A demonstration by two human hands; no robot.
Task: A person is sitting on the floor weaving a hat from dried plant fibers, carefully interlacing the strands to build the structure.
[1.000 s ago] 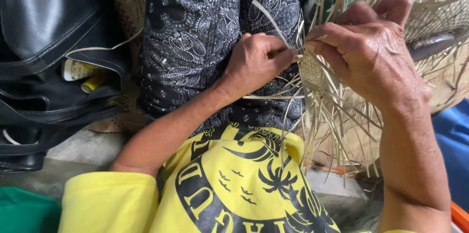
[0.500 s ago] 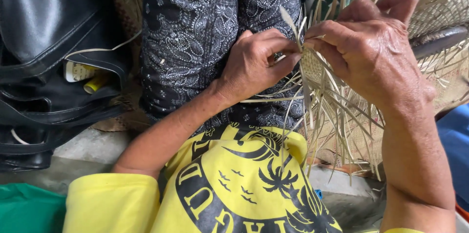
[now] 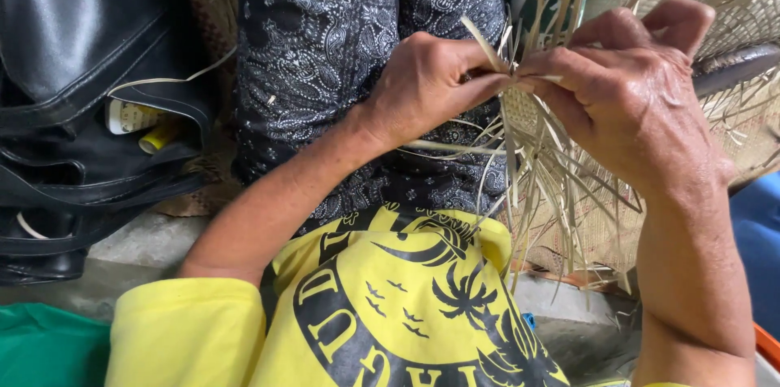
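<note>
Mid-weave: left hand [image 3: 426,86] and right hand [image 3: 626,95] meet fingertip to fingertip, both pinched on a pale flat straw strip [image 3: 486,46] at the edge of the half-woven straw mat [image 3: 561,151] over the lap; next move likely calls for tucking that strip under its neighbour.

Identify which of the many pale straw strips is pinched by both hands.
The flat pale straw strip slanting up-left from where the left hand and right hand meet; the other loose strips hang downward, ungripped.

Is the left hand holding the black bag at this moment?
No, the left hand pinches pale straw strips together with the right hand, while the black bag lies untouched aside.
</note>
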